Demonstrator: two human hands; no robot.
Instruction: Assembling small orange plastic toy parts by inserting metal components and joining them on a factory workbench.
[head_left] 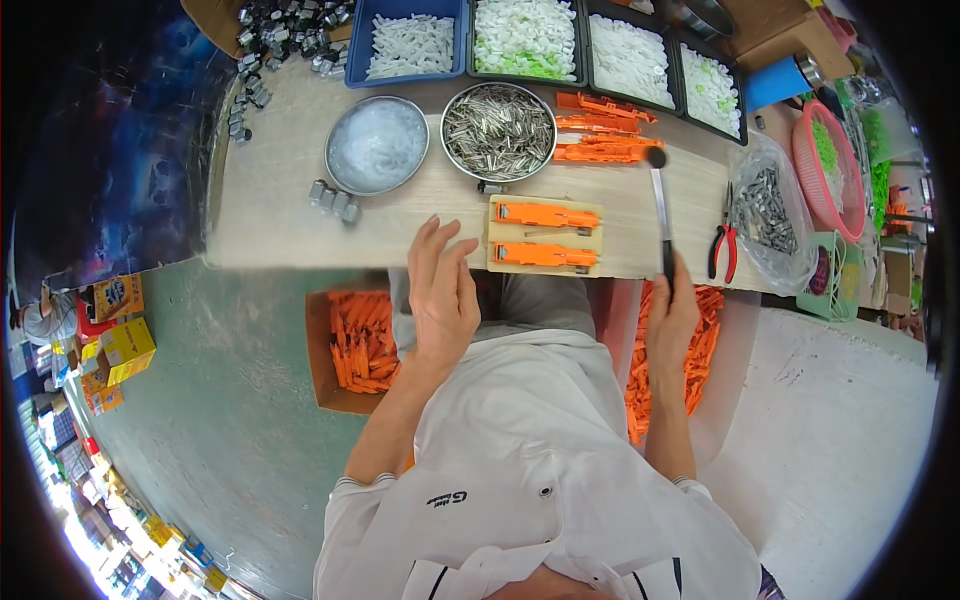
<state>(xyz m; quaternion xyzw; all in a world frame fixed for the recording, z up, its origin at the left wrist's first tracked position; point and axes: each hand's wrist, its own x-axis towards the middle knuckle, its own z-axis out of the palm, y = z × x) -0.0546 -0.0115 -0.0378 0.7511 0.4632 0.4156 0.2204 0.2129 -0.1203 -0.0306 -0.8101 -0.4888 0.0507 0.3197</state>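
Observation:
My left hand point(441, 291) hovers open at the near edge of the wooden table point(280, 215), fingers spread, holding nothing. It is just left of a small wooden block point(545, 234) that carries two orange plastic parts point(545, 215). My right hand point(672, 315) grips the black handle of a small hammer point(660, 205), whose dark head points away from me toward a pile of orange parts point(603, 135). A metal bowl of small silver pins point(498, 131) stands beyond the block.
A metal bowl of clear pieces point(376, 145) sits left of the pins. Trays of white parts point(525, 38) line the far edge. Red-handled pliers point(722, 245) and a bag of metal bits point(765, 210) lie right. Boxes of orange parts point(362, 345) sit below the table.

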